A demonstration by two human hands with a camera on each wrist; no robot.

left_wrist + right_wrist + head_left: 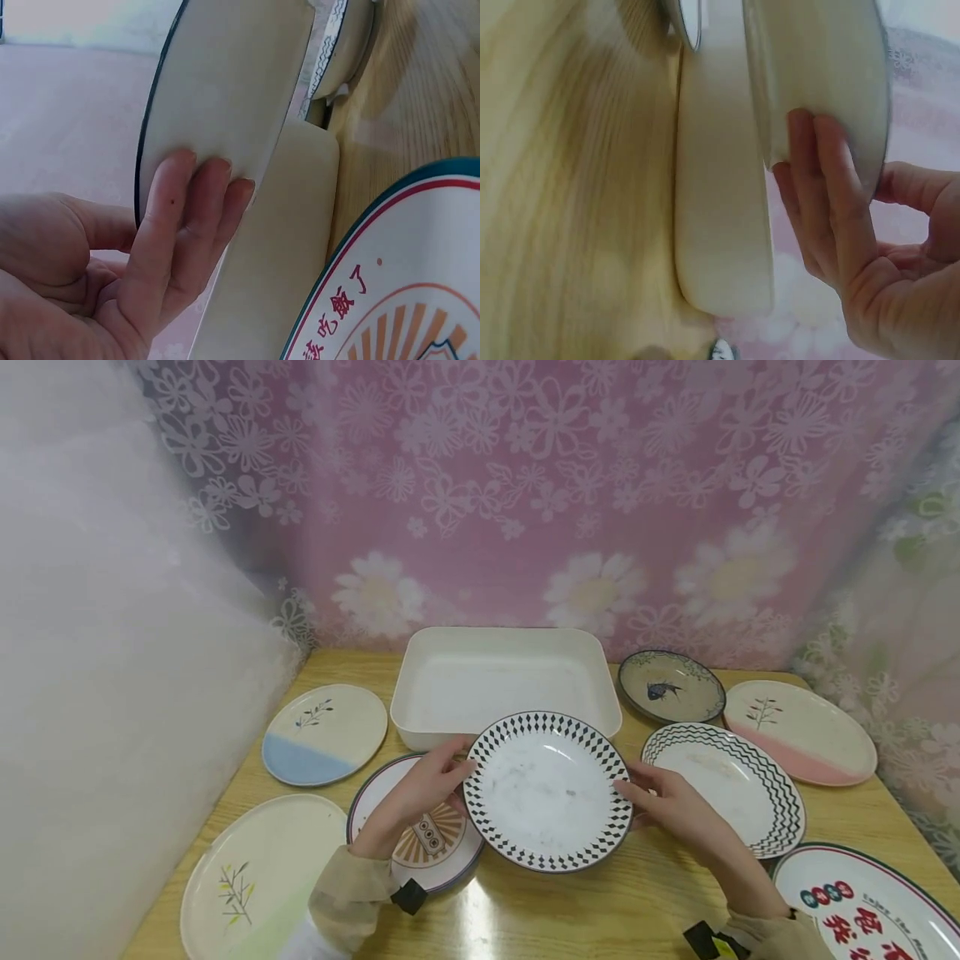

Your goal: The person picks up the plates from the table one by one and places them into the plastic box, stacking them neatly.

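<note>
Both hands hold up a round white plate (547, 793) with a rim of black diamonds, raised above the table in front of a white rectangular tub (506, 739). My left hand (427, 785) grips its left edge, thumb on the rim and fingers spread under the outer wall, as the left wrist view shows on the plate's underside (225, 90). On the opposite edge my right hand (678, 806) pinches the rim the same way, fingers (844, 195) beneath. Under the left hand lies a plate with an orange sunburst (427, 852), partly covered by that hand and the raised plate.
On the wooden table (570, 918) at left lie a blue-and-cream plate (322, 735) and a green-and-cream plate (262, 877). To the right are a fish-patterned dish (671, 685), a pink-and-cream plate (802, 731), a zigzag-rimmed oval dish (723, 785) and a plate with red characters (870, 902).
</note>
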